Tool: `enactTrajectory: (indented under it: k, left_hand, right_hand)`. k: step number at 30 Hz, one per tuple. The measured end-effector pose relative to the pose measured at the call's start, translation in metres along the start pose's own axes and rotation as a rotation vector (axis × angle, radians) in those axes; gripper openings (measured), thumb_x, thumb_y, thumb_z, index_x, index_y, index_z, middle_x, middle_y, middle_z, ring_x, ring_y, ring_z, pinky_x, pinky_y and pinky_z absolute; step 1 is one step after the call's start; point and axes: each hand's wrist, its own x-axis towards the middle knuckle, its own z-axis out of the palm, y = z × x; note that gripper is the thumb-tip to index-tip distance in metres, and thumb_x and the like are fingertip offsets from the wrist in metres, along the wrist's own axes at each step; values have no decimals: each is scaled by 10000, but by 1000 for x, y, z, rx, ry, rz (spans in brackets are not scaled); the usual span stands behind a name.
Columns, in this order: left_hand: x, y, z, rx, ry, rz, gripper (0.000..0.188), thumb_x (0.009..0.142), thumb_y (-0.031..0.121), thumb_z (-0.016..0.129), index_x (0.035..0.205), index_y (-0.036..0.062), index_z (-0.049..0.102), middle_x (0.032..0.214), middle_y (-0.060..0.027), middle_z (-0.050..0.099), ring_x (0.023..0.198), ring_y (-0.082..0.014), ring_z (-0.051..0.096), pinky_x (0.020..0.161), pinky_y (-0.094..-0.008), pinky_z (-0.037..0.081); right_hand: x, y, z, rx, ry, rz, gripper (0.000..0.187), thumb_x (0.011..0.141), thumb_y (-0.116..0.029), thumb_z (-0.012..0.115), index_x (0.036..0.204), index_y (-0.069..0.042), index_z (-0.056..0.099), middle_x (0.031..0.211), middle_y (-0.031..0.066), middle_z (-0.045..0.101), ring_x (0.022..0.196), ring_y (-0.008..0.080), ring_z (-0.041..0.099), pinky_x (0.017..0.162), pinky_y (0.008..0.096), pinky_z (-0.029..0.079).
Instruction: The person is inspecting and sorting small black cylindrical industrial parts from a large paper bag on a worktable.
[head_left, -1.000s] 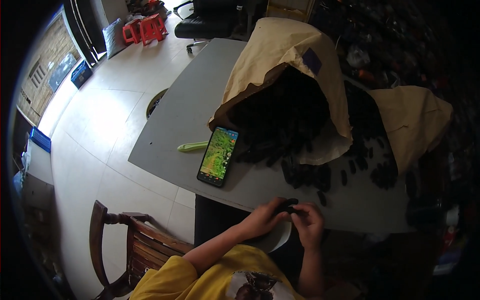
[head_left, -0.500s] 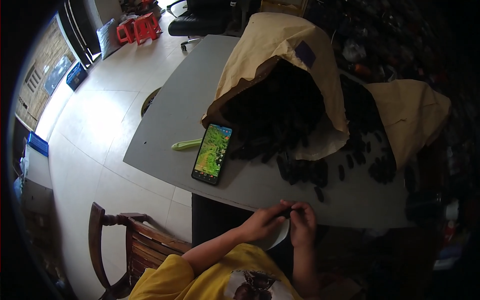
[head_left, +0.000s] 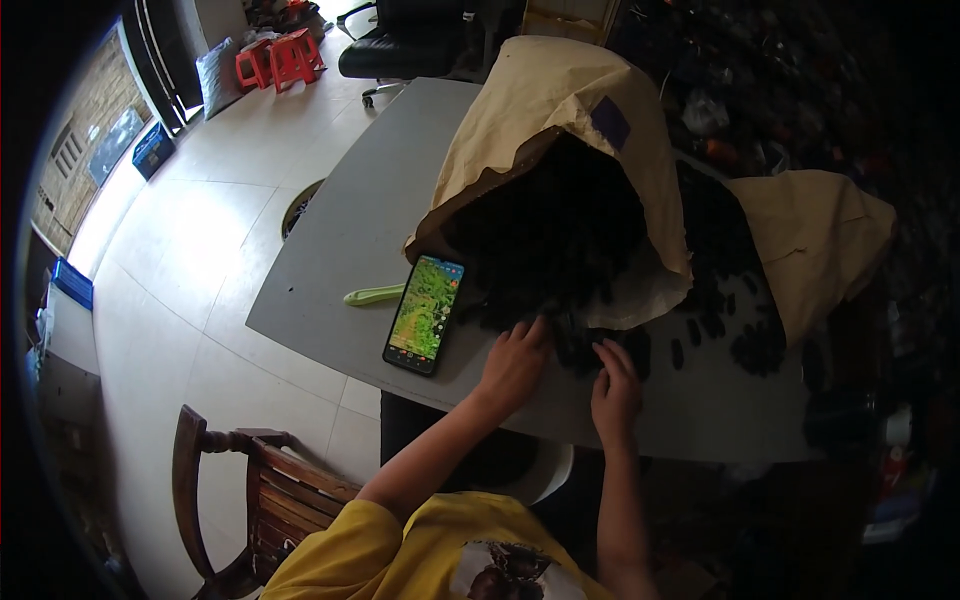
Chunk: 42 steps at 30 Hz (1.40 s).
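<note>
Small dark oblong pieces (head_left: 628,352) lie in a heap at the mouth of a large brown paper sack (head_left: 560,80); their kind is too dark to make out. My left hand (head_left: 515,368) reaches over the table to the near left side of the heap, fingers stretched forward and apart. Just to its right, my right hand (head_left: 616,395) is at the heap's near edge, its fingers extended and thumb apart. Neither hand visibly holds a piece. Below the table edge, a white rounded container (head_left: 556,474) shows partly between my forearms.
A phone with a lit screen (head_left: 425,315) lies on the grey table (head_left: 330,260), beside a light green handled tool (head_left: 373,296). More brown paper (head_left: 815,235) and loose dark pieces are at right. A wooden chair (head_left: 295,500) stands at lower left, red stools (head_left: 293,58) far off.
Both hands were together over the white container, fingers around a dark piece. They have parted and moved forward onto the table at the heap. That piece is no longer seen in them.
</note>
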Motion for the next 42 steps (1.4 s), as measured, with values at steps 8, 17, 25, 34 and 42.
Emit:
enactTrajectory:
  k: [8,17,25,34,42]
  left_hand:
    - [-19,6,-19,-10,-136,76,221,699,116,515,898,92,607,1041,-88,497,912,-244,505,751,-339,445]
    - [-32,-4,-29,-19,-119,116,238,708,117,532,937,77,580,986,-82,494,873,-219,504,716,-303,427]
    - [-44,4,-39,-586,-241,-258,289,764,212,590,980,71,459,797,-151,585,780,-370,568,648,-433,449]
    - [-57,11,-30,-838,-202,-349,282,792,190,608,985,53,454,806,-173,601,778,-373,584,643,-398,460]
    - [-64,12,-19,-928,-116,-319,352,818,206,591,1084,32,438,784,-194,604,752,-362,594,639,-389,461]
  right_hand:
    - [2,6,-7,-224,-166,6,234,829,-37,531,1060,-68,552,1115,103,491,885,302,573,703,365,485]
    - [4,10,-14,-142,-210,88,192,818,-38,546,1002,15,544,1007,148,531,894,319,548,730,371,455]
    - [-2,21,-24,10,-277,108,222,822,-76,568,1020,24,560,976,147,542,912,304,551,761,365,447]
    - [-20,32,-22,59,-210,221,229,799,-70,594,1012,12,568,952,143,538,864,279,539,754,332,436]
    - [-28,30,-16,267,94,389,168,824,-70,573,981,-9,569,819,79,546,686,173,531,621,294,431]
